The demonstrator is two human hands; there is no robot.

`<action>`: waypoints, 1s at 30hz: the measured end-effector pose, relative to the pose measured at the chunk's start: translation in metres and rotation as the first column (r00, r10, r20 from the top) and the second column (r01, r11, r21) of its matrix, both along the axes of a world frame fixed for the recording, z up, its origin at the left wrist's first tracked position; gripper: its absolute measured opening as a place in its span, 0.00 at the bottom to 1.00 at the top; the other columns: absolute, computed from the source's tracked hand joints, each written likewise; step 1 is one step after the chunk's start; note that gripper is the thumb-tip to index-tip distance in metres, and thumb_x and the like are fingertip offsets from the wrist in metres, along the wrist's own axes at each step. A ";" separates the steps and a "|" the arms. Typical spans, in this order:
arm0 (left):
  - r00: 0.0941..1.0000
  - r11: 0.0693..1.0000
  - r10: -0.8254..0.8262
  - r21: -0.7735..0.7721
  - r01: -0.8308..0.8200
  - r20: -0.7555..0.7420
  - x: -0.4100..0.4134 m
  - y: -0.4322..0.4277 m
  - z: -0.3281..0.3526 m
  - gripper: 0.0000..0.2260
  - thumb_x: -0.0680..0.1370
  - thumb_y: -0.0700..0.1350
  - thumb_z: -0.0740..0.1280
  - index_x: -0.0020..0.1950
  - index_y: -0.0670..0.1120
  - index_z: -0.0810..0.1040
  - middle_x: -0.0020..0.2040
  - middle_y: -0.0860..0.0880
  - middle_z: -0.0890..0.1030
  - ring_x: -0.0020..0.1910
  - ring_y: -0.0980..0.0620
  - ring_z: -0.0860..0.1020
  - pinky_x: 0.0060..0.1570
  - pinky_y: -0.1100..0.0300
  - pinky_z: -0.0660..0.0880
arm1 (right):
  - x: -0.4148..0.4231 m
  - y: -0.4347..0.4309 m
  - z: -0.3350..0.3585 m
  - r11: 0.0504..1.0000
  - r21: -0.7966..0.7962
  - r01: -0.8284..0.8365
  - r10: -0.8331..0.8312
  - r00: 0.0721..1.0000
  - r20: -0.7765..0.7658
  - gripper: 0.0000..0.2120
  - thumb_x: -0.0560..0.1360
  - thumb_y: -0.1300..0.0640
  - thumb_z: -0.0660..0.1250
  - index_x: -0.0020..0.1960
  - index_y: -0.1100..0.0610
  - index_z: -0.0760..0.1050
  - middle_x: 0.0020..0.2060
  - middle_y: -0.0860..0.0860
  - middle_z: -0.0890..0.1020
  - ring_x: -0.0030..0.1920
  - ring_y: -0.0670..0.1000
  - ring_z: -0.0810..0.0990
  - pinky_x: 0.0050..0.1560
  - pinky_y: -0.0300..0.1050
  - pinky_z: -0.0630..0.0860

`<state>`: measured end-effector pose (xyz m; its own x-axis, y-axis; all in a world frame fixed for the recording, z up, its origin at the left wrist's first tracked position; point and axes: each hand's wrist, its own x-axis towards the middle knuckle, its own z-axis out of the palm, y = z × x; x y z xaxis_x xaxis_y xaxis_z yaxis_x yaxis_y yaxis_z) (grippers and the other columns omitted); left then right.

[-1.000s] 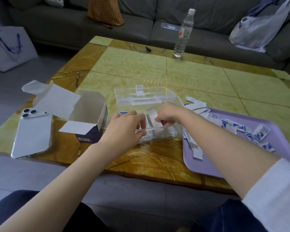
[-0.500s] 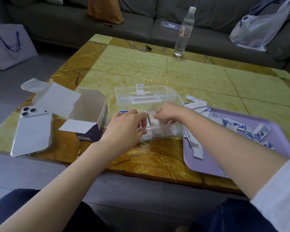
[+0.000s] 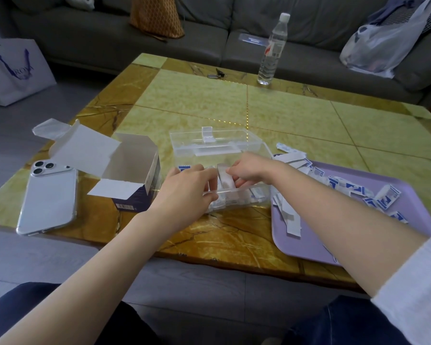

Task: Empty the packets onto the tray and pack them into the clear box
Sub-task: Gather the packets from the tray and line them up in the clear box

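The clear box (image 3: 255, 143) stands open on the table in front of me, its lid tipped back. White and blue packets (image 3: 224, 179) stand in a row inside it. My left hand (image 3: 188, 192) curls over the box's near wall, fingers against the packet row. My right hand (image 3: 248, 170) reaches in from the right and pinches the packets from the other side. More loose packets (image 3: 341, 185) lie scattered on the lilac tray (image 3: 309, 245) to the right.
An opened cardboard carton (image 3: 132, 175) sits left of the clear box, a white phone (image 3: 49, 197) beyond it near the table's left edge. A water bottle (image 3: 271, 51) and keys (image 3: 217, 74) are at the far edge. A sofa lies behind.
Both hands have stayed in the clear box, squeezing the packet row slightly closer together. The view has shifted a little.
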<state>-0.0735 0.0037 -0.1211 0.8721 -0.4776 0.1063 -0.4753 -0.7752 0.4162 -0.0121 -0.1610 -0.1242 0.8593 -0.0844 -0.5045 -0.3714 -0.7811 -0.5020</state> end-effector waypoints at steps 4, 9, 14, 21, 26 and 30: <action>1.000 1.000 -0.002 -0.004 0.002 -0.001 0.000 0.000 0.000 0.04 0.78 0.50 0.63 0.46 0.53 0.69 0.46 0.55 0.73 0.40 0.54 0.69 0.54 0.59 0.61 | 0.002 -0.004 0.003 0.999 -0.042 -0.005 0.006 1.000 0.027 0.14 0.80 0.58 0.58 0.59 0.66 0.73 0.50 0.61 0.81 0.50 0.57 0.82 0.54 0.50 0.79; 1.000 1.000 -0.001 0.003 0.001 -0.013 0.000 0.000 0.000 0.04 0.78 0.49 0.63 0.46 0.52 0.69 0.46 0.54 0.73 0.39 0.54 0.69 0.54 0.60 0.60 | 0.000 -0.008 0.012 0.955 -0.289 -0.063 0.075 0.997 0.031 0.13 0.79 0.61 0.57 0.36 0.56 0.66 0.32 0.51 0.66 0.32 0.49 0.67 0.39 0.43 0.68; 1.000 1.000 -0.001 0.013 0.002 -0.018 0.001 0.000 0.002 0.04 0.78 0.49 0.63 0.46 0.53 0.69 0.47 0.54 0.74 0.41 0.54 0.69 0.56 0.59 0.61 | -0.001 -0.004 0.013 0.964 -0.239 -0.119 0.110 0.993 -0.051 0.12 0.81 0.59 0.55 0.60 0.61 0.71 0.32 0.50 0.65 0.31 0.47 0.63 0.32 0.38 0.63; 1.000 1.000 -0.002 0.008 0.003 -0.019 0.000 -0.001 0.002 0.04 0.78 0.49 0.63 0.46 0.53 0.68 0.48 0.54 0.74 0.42 0.53 0.70 0.57 0.58 0.61 | -0.005 -0.001 0.022 0.905 -0.354 -0.238 0.196 0.969 -0.152 0.20 0.82 0.64 0.44 0.74 0.62 0.56 0.63 0.57 0.68 0.48 0.58 0.73 0.46 0.46 0.69; 1.000 1.000 -0.003 0.011 0.003 -0.019 0.000 -0.001 0.002 0.05 0.78 0.49 0.63 0.45 0.53 0.68 0.47 0.54 0.74 0.42 0.53 0.70 0.56 0.59 0.61 | -0.006 -0.004 0.020 0.934 -0.315 -0.166 0.128 0.982 -0.138 0.20 0.83 0.60 0.46 0.75 0.58 0.56 0.73 0.57 0.60 0.52 0.61 0.74 0.56 0.54 0.74; 1.000 1.000 -0.001 0.010 0.001 -0.015 0.000 0.000 0.002 0.05 0.78 0.49 0.63 0.45 0.53 0.68 0.46 0.54 0.73 0.41 0.54 0.70 0.56 0.59 0.61 | -0.004 -0.006 0.016 0.949 -0.296 -0.109 0.064 0.986 -0.157 0.20 0.83 0.58 0.47 0.75 0.57 0.56 0.74 0.57 0.57 0.58 0.64 0.76 0.54 0.53 0.76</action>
